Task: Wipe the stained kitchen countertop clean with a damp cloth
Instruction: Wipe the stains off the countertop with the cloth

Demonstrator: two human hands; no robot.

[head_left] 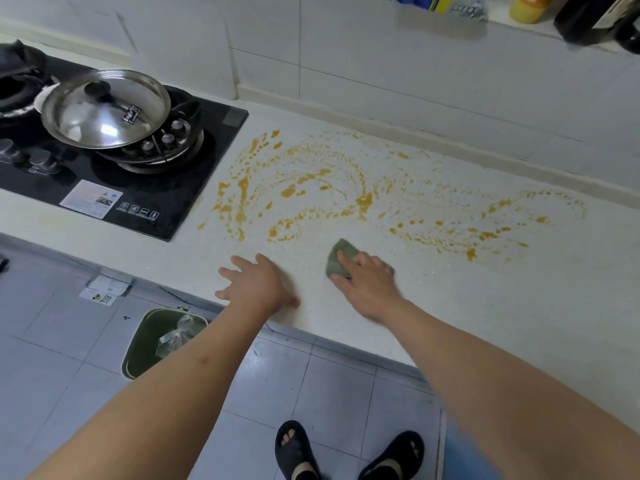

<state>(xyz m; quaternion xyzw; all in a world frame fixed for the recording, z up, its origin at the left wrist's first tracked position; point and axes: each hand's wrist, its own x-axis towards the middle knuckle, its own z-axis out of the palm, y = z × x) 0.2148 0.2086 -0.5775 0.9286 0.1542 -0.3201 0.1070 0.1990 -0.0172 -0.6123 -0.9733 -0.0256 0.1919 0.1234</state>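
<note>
Green cloth [341,258] under right hand [367,282] points toward stains [360,199].

2 hands [258,284], 1 cloth [337,259], 1 lid [105,107], 2 slippers [296,448].

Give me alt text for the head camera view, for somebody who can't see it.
A person's right hand presses a green cloth onto a white countertop, just below a wide smear of orange stains; the left hand rests flat beside it. A black stove with a lidded steel pan sits to the left.
</note>
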